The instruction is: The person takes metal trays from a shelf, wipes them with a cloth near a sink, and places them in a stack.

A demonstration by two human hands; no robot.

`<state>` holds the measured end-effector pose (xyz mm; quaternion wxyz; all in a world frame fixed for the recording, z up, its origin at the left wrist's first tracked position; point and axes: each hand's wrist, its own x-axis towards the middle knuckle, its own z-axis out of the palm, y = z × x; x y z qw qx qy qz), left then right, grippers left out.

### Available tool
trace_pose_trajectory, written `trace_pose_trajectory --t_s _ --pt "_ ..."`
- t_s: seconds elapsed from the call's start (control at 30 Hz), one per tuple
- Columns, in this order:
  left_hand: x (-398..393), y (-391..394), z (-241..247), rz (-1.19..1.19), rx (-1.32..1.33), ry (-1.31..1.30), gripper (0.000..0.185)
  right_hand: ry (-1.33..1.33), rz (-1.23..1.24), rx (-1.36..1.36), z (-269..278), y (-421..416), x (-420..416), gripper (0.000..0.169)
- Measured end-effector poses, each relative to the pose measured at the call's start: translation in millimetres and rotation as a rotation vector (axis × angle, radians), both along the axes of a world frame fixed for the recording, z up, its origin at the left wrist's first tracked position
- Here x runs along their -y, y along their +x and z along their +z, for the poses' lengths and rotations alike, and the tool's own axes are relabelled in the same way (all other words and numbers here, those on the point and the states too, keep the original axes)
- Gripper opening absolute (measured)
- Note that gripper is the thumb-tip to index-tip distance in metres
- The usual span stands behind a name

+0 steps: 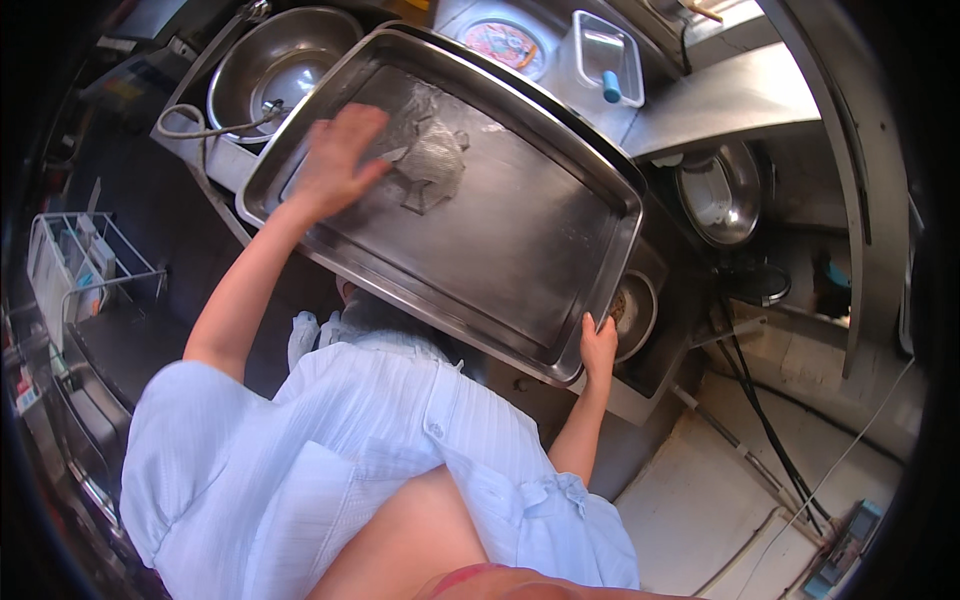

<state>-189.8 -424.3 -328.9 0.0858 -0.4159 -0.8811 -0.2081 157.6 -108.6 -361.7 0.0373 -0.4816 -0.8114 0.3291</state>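
Observation:
A large rectangular stainless-steel tray with raised rims lies tilted across the view before me. My right hand grips its near right corner, thumb over the rim. My left hand, blurred by motion, is over the tray's left part with its thumb spread and nothing held. Just right of its thumb, a crumpled grey mesh-like cloth lies on the tray floor. Wet-looking streaks show around the cloth. Whether my left hand touches the tray cannot be seen.
A steel basin with a hose stands beyond the tray's left side. Behind are a patterned round plate and a clear plastic container with a blue-handled tool. A metal bowl sits right; a white wire rack stands left.

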Motion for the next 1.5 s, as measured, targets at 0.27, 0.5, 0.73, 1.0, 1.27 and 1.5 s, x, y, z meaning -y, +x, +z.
trace_pose_trajectory --t_s 0.27,0.5,0.73,1.0,1.27,1.5 --pt "159 3 -49 0.707 0.579 0.418 0.030 0.435 0.243 0.207 76 -78 18 0.035" --pt "155 4 -61 0.698 1.025 0.888 0.026 0.319 0.993 -0.454 -32 -267 113 0.045" --pt "150 7 -73 0.687 1.110 1.160 0.029 0.442 1.081 -0.649 -71 -369 242 0.036" --pt "138 11 -58 0.643 1.126 1.356 0.029 -0.504 1.084 -0.807 -30 -329 321 0.024" --pt "139 10 -53 0.701 1.247 1.268 0.028 -0.162 0.709 -0.868 -46 -361 316 0.015" --pt "146 8 -66 0.686 1.236 1.358 0.027 -0.437 0.835 -0.826 -28 -333 347 0.014"
